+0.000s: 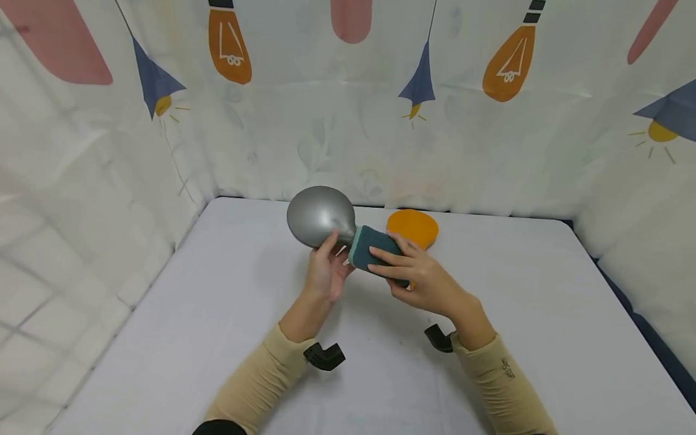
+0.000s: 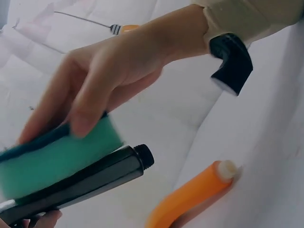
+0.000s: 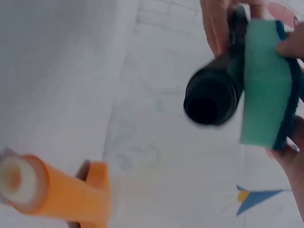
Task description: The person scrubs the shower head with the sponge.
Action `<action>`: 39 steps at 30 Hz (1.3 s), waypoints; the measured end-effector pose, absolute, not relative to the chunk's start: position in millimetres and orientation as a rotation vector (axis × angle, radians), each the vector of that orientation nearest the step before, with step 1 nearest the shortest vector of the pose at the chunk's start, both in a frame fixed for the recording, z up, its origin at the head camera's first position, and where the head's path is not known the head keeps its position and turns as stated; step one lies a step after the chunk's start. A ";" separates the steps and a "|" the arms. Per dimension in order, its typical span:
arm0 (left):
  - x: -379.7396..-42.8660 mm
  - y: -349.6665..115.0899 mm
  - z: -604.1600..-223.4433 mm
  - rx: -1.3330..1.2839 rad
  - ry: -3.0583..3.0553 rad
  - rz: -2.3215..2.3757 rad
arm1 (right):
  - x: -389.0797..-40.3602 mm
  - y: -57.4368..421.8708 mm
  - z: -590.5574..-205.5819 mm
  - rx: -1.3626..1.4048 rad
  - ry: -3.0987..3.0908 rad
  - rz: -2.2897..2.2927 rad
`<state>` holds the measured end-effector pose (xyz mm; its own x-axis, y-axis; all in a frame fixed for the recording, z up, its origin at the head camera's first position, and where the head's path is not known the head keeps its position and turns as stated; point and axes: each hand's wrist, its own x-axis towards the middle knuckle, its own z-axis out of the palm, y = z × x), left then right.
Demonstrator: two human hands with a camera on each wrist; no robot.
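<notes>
My left hand [image 1: 326, 275] grips a hand-held shower head [image 1: 319, 212] at its neck, the silver oval head tilted up and to the left. Its black handle [image 2: 90, 180] ends in a threaded tip. My right hand [image 1: 426, 279] holds a sponge [image 1: 377, 249], dark teal on one face and light green on the other. The green face [image 3: 266, 90] lies along the handle, covering most of it in the head view. Behind the right hand, an orange shower head [image 1: 414, 226] rests on the table, its handle largely hidden there but visible with a pale end in the left wrist view.
A white-covered table [image 1: 261, 338] spreads beneath both arms. Patterned fabric walls [image 1: 348, 139] with lamp and bulb prints stand at the back and sides. Each sleeved wrist carries a black camera mount [image 1: 324, 356].
</notes>
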<state>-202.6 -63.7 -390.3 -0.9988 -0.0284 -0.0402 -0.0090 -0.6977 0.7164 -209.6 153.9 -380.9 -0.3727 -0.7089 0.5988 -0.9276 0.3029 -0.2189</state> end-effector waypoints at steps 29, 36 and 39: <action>-207.8 -90.1 -377.5 -0.416 -1.109 -2.999 | -225.6 190.9 -380.6 1.575 -2.163 1.586; -208.6 -88.5 -381.0 -0.403 -1.143 -3.030 | -227.5 192.5 -381.4 1.572 -2.194 1.607; -207.5 -82.8 -384.8 -0.436 -1.211 -3.007 | -225.9 184.6 -382.8 1.530 -2.147 1.600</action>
